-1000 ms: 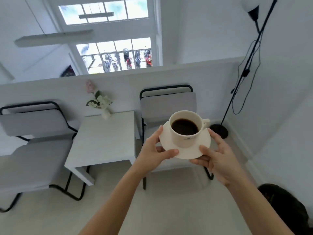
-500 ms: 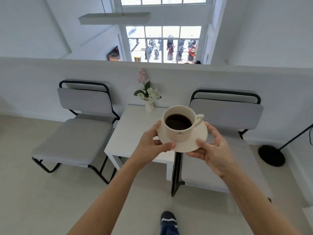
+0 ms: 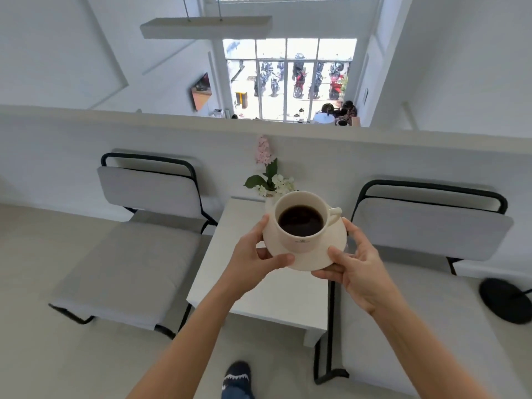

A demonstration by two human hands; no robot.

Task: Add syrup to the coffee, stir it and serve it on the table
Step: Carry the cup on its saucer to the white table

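Two-handed grip on saucer [image 3: 309,259], cup [image 3: 300,226] logo unreadable

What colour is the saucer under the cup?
Cream-white saucer, matching the cup; head view.

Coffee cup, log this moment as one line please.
stage: serving | cup of coffee: on saucer | left hand, right hand: holding saucer rim | saucer: in the air, over white table

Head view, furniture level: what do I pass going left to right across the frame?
Left chair → left hand → cup of coffee on its saucer above the white table → right hand → right chair → black lamp base.
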